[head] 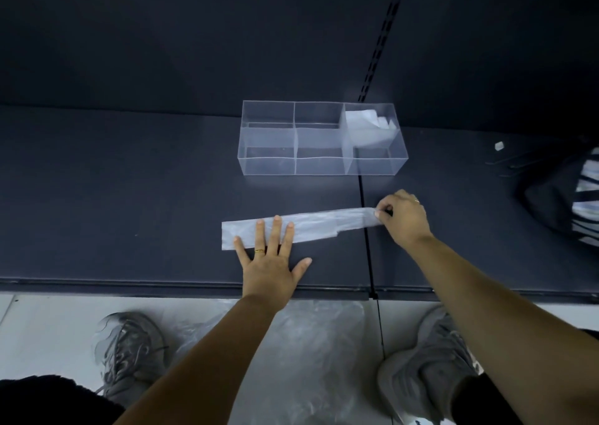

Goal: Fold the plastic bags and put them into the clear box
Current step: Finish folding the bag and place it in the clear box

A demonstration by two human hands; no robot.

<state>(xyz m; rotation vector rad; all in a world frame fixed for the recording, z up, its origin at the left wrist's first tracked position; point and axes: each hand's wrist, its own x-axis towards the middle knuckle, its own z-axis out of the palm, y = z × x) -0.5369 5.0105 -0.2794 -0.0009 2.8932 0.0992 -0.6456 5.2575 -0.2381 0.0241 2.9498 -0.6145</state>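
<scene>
Left hand (270,262): my fingers lie straight, pressing the bag strip (317,225) flat.
Right hand (403,217): my fingers pinch its right end.
Clear box (321,165): folded bags (369,129) in right compartment.

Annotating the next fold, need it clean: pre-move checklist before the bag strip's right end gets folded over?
1. Left hand flat, pinning bag strip's left end: ok.
2. Right hand pinching its right end: ok.
3. Strip's middle flat on shelf: ok.
4. Near edge even: not ok, steps partway along.
5. Clear box has free compartments: ok; folded bags only at its right end.
</scene>
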